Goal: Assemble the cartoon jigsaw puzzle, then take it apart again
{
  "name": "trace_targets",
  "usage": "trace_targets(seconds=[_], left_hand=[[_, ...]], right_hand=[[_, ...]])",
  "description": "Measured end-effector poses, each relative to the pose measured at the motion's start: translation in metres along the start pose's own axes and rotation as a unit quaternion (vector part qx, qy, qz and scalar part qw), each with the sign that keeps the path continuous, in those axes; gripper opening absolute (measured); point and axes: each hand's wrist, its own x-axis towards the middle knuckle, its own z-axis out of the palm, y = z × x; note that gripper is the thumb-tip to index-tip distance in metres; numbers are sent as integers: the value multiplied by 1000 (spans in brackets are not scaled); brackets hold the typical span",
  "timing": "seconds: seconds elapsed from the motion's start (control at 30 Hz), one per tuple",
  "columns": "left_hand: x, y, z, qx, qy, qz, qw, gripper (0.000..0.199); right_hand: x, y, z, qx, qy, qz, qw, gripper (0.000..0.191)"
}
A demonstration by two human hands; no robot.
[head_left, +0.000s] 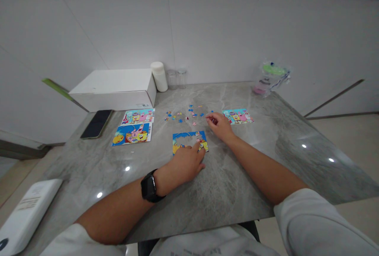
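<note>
A partly filled cartoon jigsaw puzzle [185, 134] lies near the middle of the table, with a gap showing in its centre. My left hand [188, 162], a black watch on its wrist, rests over the puzzle's lower part. Its fingers are stretched out and apart, the tips on the picture's right side. Several loose puzzle pieces [180, 121], mostly blue and pink, are scattered beyond the puzzle. At their right edge my right hand [220, 126] has its fingers curled together in a pinch low over the table. Whatever is between those fingertips is too small to make out.
Cartoon picture cards lie at left [132, 134] and right [239, 116]. Along the back stand a white box [112, 86], a white bottle [159, 77], clear jars [181, 79] and a plastic bag [271, 79]. A phone [96, 124] and a white device [29, 212] are on the left.
</note>
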Motion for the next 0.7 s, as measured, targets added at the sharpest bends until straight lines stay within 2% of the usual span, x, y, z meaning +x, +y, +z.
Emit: trace_targets(seconds=[0.47,0.57,0.7], left_hand=[[-2,-10,-11,-40,39,7,998,41],[-2,-21,-23,-51,51,-27,997,38],[-6,-41,-43,-17,62,-122,991,32]], right_hand=[[3,12,-1,20,43,17,999,22],[4,10,-4,25,70,5,997,23],[5,9,-8,40,114,19,993,25]])
